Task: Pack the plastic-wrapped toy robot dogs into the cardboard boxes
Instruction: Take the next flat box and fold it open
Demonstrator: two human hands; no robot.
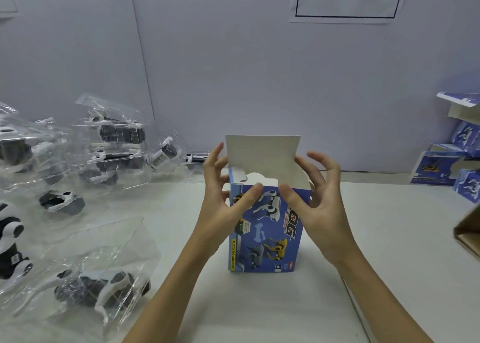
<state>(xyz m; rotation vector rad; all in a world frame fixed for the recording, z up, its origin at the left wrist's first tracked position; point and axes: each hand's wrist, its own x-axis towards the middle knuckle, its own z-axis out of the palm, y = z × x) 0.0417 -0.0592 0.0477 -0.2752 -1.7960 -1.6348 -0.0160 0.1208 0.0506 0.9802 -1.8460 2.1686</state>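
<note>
A blue cardboard box (267,238) printed with robot dogs stands upright at the middle of the white table (389,238). Its white lid flap (262,153) is raised and the top is open; what is inside is hidden. My left hand (220,207) holds the box's upper left corner, thumb on the front and fingers round the side by the lid. My right hand (319,212) holds the upper right corner, thumb on the front edge, with its outer fingers spread. A plastic-wrapped toy robot dog (98,288) lies at the near left.
Several more wrapped dogs (117,140) are piled along the left and back left. Blue boxes (446,166) are stacked at the far right against the wall. A brown carton's corner (470,231) juts in at the right edge.
</note>
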